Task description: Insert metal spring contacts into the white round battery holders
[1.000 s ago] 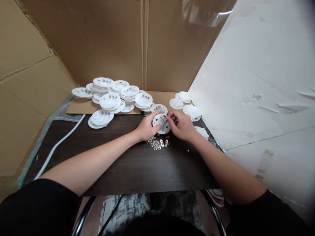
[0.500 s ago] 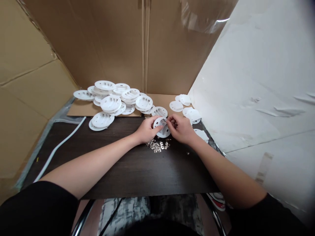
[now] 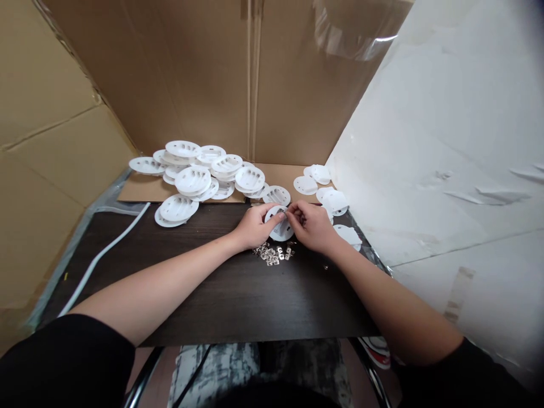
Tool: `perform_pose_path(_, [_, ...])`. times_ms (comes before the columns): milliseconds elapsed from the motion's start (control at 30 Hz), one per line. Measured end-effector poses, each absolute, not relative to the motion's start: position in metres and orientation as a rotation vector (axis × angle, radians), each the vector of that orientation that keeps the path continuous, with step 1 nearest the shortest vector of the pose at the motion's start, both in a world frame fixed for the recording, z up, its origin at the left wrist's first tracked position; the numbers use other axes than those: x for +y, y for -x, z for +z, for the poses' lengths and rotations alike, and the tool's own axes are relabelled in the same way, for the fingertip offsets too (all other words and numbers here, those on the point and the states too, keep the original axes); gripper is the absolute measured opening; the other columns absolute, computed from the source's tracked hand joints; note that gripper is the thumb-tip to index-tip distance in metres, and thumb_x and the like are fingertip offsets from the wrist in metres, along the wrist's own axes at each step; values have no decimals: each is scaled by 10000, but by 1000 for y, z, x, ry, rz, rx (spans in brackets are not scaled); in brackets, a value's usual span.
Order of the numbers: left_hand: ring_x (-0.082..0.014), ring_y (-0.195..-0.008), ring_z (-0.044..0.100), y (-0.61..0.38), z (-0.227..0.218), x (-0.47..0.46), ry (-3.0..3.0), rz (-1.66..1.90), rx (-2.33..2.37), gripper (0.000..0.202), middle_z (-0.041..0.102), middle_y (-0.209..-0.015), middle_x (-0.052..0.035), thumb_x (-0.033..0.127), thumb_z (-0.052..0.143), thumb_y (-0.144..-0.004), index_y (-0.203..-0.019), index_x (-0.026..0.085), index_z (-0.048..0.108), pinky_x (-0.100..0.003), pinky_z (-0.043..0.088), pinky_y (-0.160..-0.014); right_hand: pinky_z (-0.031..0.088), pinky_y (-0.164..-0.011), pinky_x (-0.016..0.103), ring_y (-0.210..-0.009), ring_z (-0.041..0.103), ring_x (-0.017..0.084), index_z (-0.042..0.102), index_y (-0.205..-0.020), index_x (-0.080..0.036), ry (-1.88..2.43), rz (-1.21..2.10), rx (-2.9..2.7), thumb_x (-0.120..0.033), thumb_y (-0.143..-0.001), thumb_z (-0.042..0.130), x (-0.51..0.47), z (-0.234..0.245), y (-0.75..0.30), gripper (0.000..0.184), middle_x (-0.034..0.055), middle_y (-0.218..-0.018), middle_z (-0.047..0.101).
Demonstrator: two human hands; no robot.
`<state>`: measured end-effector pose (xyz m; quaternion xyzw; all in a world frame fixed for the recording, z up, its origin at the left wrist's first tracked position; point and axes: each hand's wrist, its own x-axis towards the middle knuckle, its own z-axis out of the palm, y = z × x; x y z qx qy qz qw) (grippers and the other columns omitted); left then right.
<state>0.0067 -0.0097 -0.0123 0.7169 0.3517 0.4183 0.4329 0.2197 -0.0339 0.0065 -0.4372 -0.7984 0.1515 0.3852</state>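
A round white plastic disc (image 3: 280, 229) with slots and recesses is tilted up over the table. My left hand (image 3: 256, 225) grips its left side, thumb across the front face. My right hand (image 3: 312, 225) is closed in a pinch at the disc's upper right; whatever its fingertips hold is too small and hidden to make out. Just below the disc lies a loose heap of small shiny metal contact plates (image 3: 272, 255). One more white disc (image 3: 276, 195) rests right behind the held one.
Many overlapping white discs (image 3: 193, 180) are piled at the back left on a cardboard sheet (image 3: 142, 190). Several more discs (image 3: 335, 199) lie at the right beside a white wall (image 3: 446, 141). A white cable (image 3: 102, 249) crosses the dark table (image 3: 255, 306) at left. Tall cardboard (image 3: 191, 73) stands behind.
Both hands stay at the disc with only slight finger movement. The disc tilts slightly, and the whole view has shifted a little. Piles and metal plates are otherwise the same.
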Motion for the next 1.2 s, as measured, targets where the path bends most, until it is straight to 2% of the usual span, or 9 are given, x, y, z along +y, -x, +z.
perform_pose_path(167, [-217,-870,720,-7,-10,-10,-1766,1063,888,396,816,-1020,-107,506,696,-1003,-1147,149,787,-328,578,-760,483,-673,358,-669,590,176,631,-979,-238,1151,406,-1992,-307,-1030,650,-35,7,-218,88,25,-803,687])
perform_pose_path(333, [-218,-894,739,-8,-7,-13,-1695,1106,878,366,813,-1056,-112,475,721,-987,-1157,152,743,-326,586,-772,466,-609,338,-601,533,154,632,-1084,-232,1192,496,-1814,-369,-1013,672,-35,5,-215,159,-9,-753,614])
perform_pose_path(500, [-160,-606,656,-9,-9,-15,-1568,1073,914,366,783,-885,-75,494,736,-977,-1151,176,687,-277,504,-537,441,-567,327,-558,549,138,663,-958,-221,1231,571,-1806,-423,-1003,681,-35,6,-213,207,16,-770,680])
perform_pose_path(600, [-145,-523,608,-9,-11,-15,-1515,1047,922,379,756,-814,-49,500,748,-968,-1165,187,664,-268,466,-478,419,-549,318,-542,543,140,645,-904,-219,1253,612,-1794,-430,-994,680,-36,8,-211,231,7,-708,661])
perform_pose_path(667, [-153,-544,626,-9,-10,-15,-1508,1046,915,387,761,-821,-54,498,751,-964,-1169,179,670,-273,479,-494,410,-545,314,-537,525,139,625,-876,-223,1259,608,-1780,-423,-982,693,-37,9,-210,236,-4,-674,631])
perform_pose_path(733, [-176,-649,686,-9,-8,-15,-1547,1075,898,385,792,-898,-85,491,755,-960,-1151,160,708,-291,533,-571,411,-546,311,-547,527,143,623,-873,-225,1245,607,-1767,-423,-985,693,-38,9,-209,237,-6,-673,621])
perform_pose_path(833, [-206,-793,736,-9,-5,-15,-1600,1114,886,383,818,-991,-114,480,745,-966,-1135,137,766,-321,583,-689,439,-561,314,-589,569,155,655,-927,-219,1191,637,-1754,-440,-1018,660,-38,10,-210,239,18,-760,668])
perform_pose_path(933, [-206,-789,737,-9,-5,-15,-1589,1106,887,370,825,-977,-116,456,726,-975,-1132,127,788,-325,586,-694,474,-600,326,-644,604,169,677,-972,-213,1153,629,-1757,-445,-1039,641,-39,10,-211,244,43,-833,704])
perform_pose_path(1200, [-214,-822,729,-9,-10,-13,-1638,1155,929,302,821,-985,-115,390,740,-935,-1078,128,789,-332,588,-738,466,-633,330,-678,589,170,681,-991,-214,1078,584,-1807,-438,-1060,640,-39,8,-211,237,27,-806,682])
